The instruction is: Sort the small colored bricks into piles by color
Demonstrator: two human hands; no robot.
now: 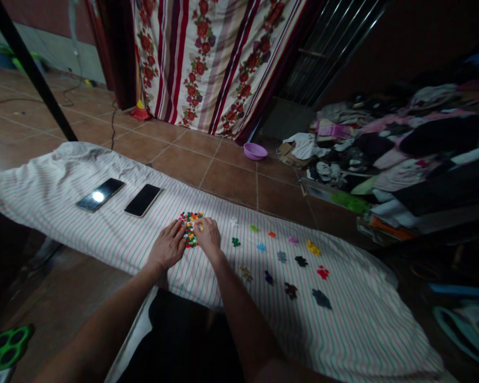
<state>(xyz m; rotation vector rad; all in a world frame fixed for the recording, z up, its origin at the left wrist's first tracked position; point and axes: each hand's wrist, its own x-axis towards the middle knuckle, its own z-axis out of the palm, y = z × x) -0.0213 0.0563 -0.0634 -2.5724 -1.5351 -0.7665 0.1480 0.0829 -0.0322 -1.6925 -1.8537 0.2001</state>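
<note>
A patch of small multicoloured pieces lies on the striped cloth between my hands. My left hand rests flat along the patch's left edge, fingers stretched out. At the right edge, my right hand has its fingers pinched together over the pieces; what they hold, if anything, is too small to name. Right of my hands are several little piles sorted by colour, among them white, dark green, yellow, red, black and brown.
Two phones lie on the cloth left of my hands. Beyond it, a purple basin stands on the tiled floor before a flowered curtain. Heaped clothes fill the right side. A black pole slants at upper left.
</note>
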